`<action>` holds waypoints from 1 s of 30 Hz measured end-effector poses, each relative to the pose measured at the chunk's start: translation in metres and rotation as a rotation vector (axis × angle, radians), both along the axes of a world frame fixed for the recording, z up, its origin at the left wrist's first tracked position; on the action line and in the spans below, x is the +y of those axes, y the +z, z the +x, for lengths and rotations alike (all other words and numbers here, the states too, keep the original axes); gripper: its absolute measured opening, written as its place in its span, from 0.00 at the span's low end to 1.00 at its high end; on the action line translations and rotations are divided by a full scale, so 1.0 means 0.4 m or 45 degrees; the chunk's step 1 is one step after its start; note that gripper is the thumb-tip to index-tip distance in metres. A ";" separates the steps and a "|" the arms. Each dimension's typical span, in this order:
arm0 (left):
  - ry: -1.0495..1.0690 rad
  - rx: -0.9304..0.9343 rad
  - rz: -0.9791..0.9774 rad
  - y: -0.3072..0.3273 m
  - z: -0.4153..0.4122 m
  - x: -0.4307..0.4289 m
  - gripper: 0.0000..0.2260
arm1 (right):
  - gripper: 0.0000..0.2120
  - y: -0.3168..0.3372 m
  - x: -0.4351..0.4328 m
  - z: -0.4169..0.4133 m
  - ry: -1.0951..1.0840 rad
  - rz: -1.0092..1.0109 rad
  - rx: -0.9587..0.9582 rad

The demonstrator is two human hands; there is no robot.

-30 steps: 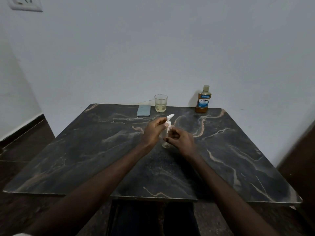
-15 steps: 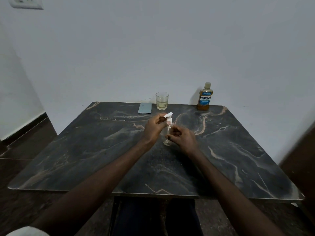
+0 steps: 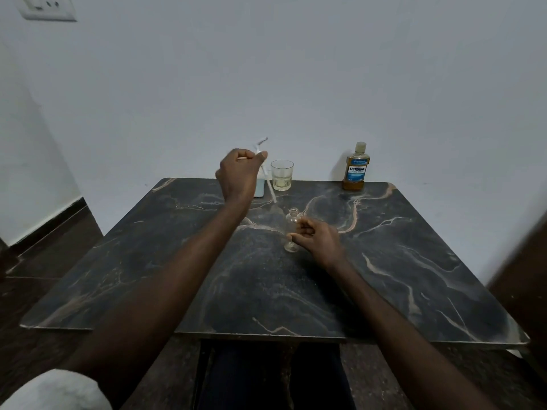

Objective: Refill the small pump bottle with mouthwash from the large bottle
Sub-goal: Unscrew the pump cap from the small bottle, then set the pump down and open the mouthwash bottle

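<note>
Left hand point(image 3: 239, 176) is raised over the back of the table, fingers curled round the pump point(image 3: 260, 143). Half a second ago the pump sat in the neck; now it is out, dip tube point(image 3: 270, 190) hanging free. Small pump bottle point(image 3: 291, 229) stands upright mid-table, neck open, apparently empty. Right hand point(image 3: 318, 239) pinches its body between thumb and fingers. Large bottle point(image 3: 356, 168) is at the far edge, cap on, untouched. Judgement: opening done, pouring not begun.

Surface: dark marbled table point(image 3: 414, 261); flat grey-blue item point(image 3: 260, 187) partly behind my left hand; glass point(image 3: 282, 175) holding a little pale liquid. Room: white walls, socket point(image 3: 47, 7) upper left.
</note>
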State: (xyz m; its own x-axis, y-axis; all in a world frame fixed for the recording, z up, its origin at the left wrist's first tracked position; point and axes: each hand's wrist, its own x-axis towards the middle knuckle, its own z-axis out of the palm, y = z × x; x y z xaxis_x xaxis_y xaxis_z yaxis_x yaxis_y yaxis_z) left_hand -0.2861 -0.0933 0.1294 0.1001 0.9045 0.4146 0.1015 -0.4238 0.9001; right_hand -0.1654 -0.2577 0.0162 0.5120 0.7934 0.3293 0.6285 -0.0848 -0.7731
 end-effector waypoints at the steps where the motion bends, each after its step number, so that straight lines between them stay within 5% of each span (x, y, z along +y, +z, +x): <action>1: -0.031 0.135 -0.028 -0.016 -0.001 0.020 0.12 | 0.23 0.000 -0.001 -0.001 -0.001 -0.003 -0.003; 6: -0.139 0.858 -0.054 -0.208 0.008 0.027 0.18 | 0.24 -0.011 0.005 -0.006 -0.020 0.020 -0.017; 15: -0.060 1.079 0.028 -0.318 0.017 0.053 0.22 | 0.22 -0.021 0.009 -0.006 -0.055 0.033 -0.073; 23: -0.020 0.961 0.039 -0.280 0.050 0.016 0.27 | 0.32 0.024 -0.023 0.018 -0.077 -0.006 -0.067; 27: 0.178 0.497 -0.019 -0.207 0.046 -0.044 0.14 | 0.36 0.023 -0.046 0.047 -0.084 -0.028 -0.028; 30: 0.171 0.123 0.177 -0.120 0.069 -0.130 0.06 | 0.31 0.016 -0.070 0.089 -0.186 -0.042 -0.082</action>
State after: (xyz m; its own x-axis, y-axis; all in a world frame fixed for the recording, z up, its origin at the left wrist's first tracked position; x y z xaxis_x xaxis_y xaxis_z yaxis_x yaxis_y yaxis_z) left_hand -0.2586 -0.1452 0.0816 0.0280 0.8471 0.5307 0.2486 -0.5202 0.8171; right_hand -0.1297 -0.2858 0.0227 0.6017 0.7226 0.3402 0.6556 -0.2037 -0.7271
